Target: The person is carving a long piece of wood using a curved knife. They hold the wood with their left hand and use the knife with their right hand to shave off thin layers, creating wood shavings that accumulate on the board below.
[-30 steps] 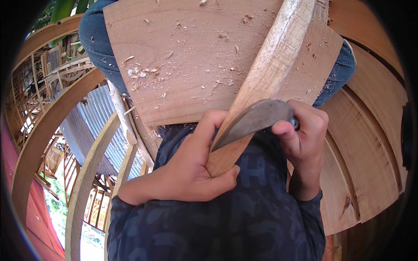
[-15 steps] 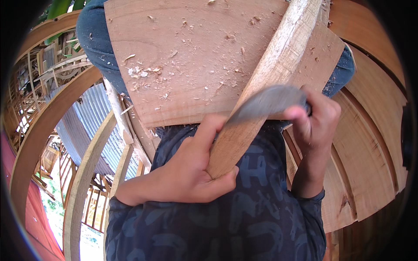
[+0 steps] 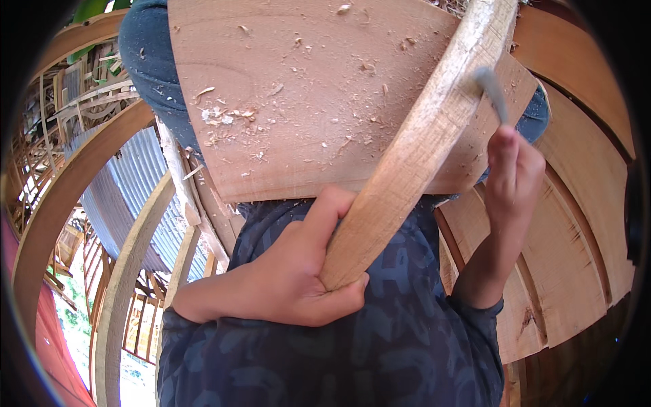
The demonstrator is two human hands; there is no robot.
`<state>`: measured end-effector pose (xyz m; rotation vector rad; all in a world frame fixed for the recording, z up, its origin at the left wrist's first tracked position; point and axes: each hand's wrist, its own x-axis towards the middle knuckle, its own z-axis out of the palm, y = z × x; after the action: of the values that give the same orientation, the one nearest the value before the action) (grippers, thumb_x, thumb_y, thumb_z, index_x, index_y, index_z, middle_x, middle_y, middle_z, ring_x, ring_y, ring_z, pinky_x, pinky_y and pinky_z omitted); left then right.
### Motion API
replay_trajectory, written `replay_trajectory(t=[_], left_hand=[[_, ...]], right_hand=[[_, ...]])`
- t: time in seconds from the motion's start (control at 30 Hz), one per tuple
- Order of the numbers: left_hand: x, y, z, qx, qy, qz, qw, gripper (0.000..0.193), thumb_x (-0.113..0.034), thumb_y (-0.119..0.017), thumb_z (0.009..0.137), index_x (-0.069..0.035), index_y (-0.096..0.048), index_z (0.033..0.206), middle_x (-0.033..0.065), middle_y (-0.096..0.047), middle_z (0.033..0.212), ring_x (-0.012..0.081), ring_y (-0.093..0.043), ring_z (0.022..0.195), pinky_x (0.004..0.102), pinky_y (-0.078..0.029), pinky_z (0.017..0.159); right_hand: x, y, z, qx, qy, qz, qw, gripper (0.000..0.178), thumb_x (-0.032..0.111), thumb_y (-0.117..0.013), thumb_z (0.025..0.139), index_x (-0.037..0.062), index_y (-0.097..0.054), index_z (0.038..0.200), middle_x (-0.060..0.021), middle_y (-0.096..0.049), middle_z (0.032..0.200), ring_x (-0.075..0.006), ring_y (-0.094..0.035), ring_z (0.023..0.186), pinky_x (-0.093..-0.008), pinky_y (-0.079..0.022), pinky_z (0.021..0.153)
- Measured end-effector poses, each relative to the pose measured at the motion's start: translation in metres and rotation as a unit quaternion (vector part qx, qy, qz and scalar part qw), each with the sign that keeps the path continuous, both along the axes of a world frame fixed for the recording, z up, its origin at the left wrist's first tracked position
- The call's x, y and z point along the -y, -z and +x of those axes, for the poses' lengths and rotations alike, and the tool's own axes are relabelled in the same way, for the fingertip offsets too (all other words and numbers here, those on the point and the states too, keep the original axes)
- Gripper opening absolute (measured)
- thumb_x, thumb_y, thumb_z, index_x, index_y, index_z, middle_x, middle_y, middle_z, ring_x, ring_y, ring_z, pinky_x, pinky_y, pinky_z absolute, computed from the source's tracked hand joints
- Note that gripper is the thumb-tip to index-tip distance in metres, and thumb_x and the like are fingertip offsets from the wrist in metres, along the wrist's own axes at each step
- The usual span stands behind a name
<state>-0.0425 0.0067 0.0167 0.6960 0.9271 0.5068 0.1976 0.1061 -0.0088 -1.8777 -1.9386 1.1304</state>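
My left hand is closed round the near end of a long, roughly hewn wooden stick. The stick slants away to the upper right across a wooden board lying over my lap. My right hand is closed on a curved-bladed knife, its handle hidden in the fist. The blade, smeared by motion, is at the stick's right side, well up its length; whether it touches the wood I cannot tell. Pale wood shavings are scattered over the board.
Broad wooden planks with dark gaps form the right side. Curved wooden ribs stand at the left, with corrugated metal sheets and piled timber beyond. My knees in blue trousers flank the board.
The knife has moved from low on the stick, near my left hand, up and right along it, and its blade has turned. My left hand keeps its hold.
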Motion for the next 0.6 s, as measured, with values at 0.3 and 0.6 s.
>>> replay_trajectory(t=[0.3, 0.6], left_hand=[[0.007, 0.009, 0.001, -0.013, -0.012, 0.058, 0.998, 0.061, -0.001, -0.065, 0.073, -0.006, -0.028, 0.121, 0.0041, -0.047, 0.090, 0.0065, -0.051, 0.069, 0.0224, -0.042, 0.058], [0.013, 0.007, 0.001, 0.026, -0.027, -0.006, 0.999, 0.061, 0.000, -0.063, 0.074, -0.006, -0.028, 0.122, 0.0032, -0.047, 0.085, 0.0064, -0.050, 0.067, 0.0224, -0.042, 0.057]], right_hand=[[-0.012, 0.002, -0.013, 0.010, -0.012, 0.000, 1.000, 0.056, 0.051, -0.062, 0.078, -0.0019, -0.054, 0.064, -0.0158, -0.045, 0.049, -0.0229, -0.048, 0.039, -0.0338, -0.036, 0.041], [-0.015, 0.005, -0.014, 0.027, 0.019, -0.010, 0.999, 0.056, 0.049, -0.065, 0.076, -0.0028, -0.052, 0.061, -0.0170, -0.045, 0.048, -0.0289, -0.047, 0.040, -0.0324, -0.036, 0.040]])
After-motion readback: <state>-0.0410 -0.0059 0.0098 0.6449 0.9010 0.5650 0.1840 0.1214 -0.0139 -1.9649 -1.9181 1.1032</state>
